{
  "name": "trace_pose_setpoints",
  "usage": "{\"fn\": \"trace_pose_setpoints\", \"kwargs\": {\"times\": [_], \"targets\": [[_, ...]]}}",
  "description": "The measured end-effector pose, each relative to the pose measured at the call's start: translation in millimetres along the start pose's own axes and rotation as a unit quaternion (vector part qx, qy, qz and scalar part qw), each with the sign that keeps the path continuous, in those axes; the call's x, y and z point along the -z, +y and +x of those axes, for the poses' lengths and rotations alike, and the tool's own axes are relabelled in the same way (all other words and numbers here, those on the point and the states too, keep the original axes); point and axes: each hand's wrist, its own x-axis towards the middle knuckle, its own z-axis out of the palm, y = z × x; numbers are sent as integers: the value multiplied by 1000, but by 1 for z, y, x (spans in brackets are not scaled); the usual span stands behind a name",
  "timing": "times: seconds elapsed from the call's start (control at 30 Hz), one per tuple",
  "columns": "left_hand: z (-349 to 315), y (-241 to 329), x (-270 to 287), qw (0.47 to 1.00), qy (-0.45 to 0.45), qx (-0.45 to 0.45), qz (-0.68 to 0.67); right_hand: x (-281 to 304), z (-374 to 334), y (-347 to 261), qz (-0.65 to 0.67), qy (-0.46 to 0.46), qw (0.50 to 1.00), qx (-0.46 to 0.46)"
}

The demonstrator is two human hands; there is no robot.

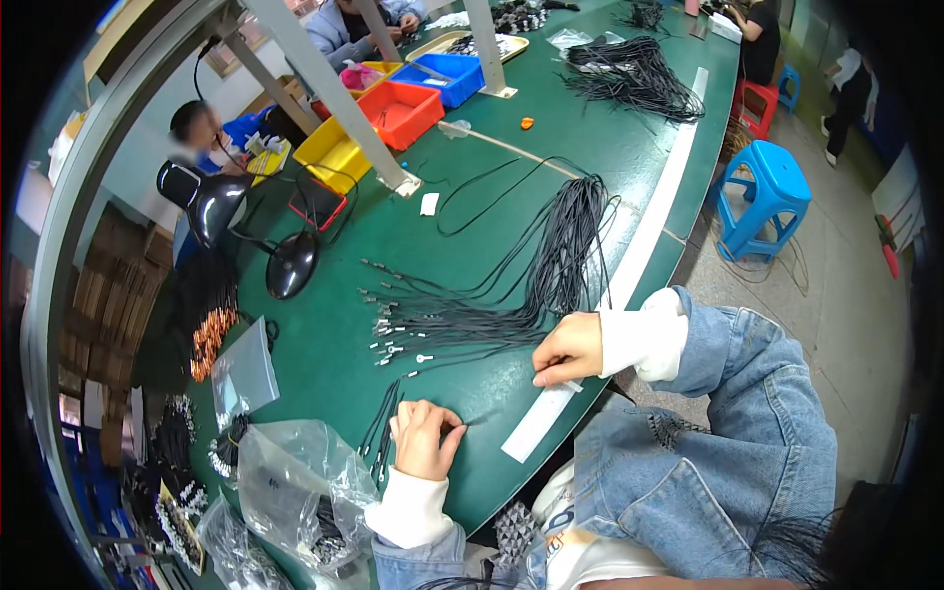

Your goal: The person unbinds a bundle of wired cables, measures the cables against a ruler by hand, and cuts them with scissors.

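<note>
Curling over the green worktop (329, 354), the left hand (425, 438) sits at the bottom centre of the frame, just beside a small group of short black cables (379, 428). Its fingers are bent and the thumb points to the right; whether its grip holds a cable cannot be told. The right hand (570, 349), a little right of centre, has its fingers folded toward the thumb near the long white strip (644, 246) that follows the worktop's edge. Whether anything is pinched in that grip is likewise unclear.

The large bundle of black cables (565, 261) lies in the middle of the frame, above both hands; its cables fan out leftward, and their metal-tipped ends point to the left. Another pile of black cables (639, 79) lies at the upper right of the worktop. A clear plastic bag (285, 452) lies at the lower left, left of the short cables.

Toward the upper left stand a black desk lamp (292, 265), a yellow bin (329, 157), a red bin (403, 113) and a blue bin (447, 79). A blue stool (777, 177) stands on the floor at the upper right, beyond the worktop's edge.
</note>
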Motion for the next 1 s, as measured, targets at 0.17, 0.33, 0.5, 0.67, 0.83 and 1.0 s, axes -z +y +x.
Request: {"fn": "trace_pose_setpoints", "kwargs": {"times": [0.17, 0.33, 0.5, 0.67, 0.83, 1.0], "targets": [[-3, 5, -6, 998, 58, -14, 20, -7, -4, 4, -154, 112, 982, -15], [-13, -3, 30, 968, 151, 82, 181, 10, -1, 16, -251, 143, 955, -71], [-34, -5, 36, 965, 165, 123, 161, 33, -3, 24, -346, 138, 923, -100], [-55, 44, 30, 987, 123, 69, 76, 45, 7, -14, -277, 87, 956, 36], [-73, 70, 12, 992, 103, 72, -9, 33, 41, 9, -360, 208, 909, 44], [-89, 72, 1, 989, 110, 95, -33, 26, 48, 34, -431, 189, 882, 25]]}}
